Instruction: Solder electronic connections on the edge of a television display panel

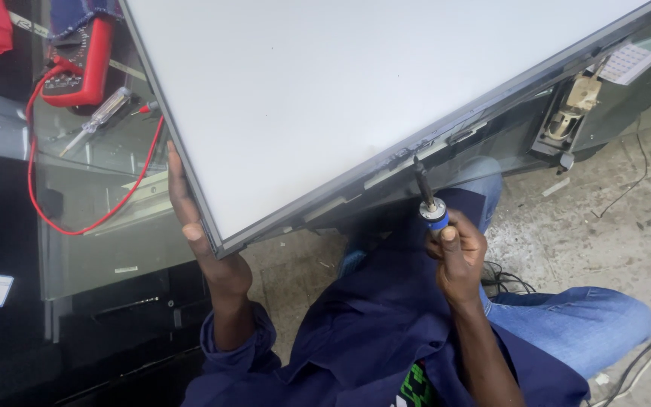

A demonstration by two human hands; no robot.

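A large flat white panel [356,83] in a dark frame fills the upper middle of the view. My left hand [190,218] grips its left edge near the lower corner, fingers wrapped along the frame. My right hand [457,252] holds a screwdriver [429,200] with a blue and silver collar, its dark tip pointing up at the panel's lower edge. My dark blue sleeves and blue jeans show below.
A red multimeter [77,64] with a red lead [77,218] lies on a glass table [99,241] at left, beside a clear-handled screwdriver [99,117]. A beige bracket [576,105] sits under the panel at right. Cables [634,369] cross the concrete floor.
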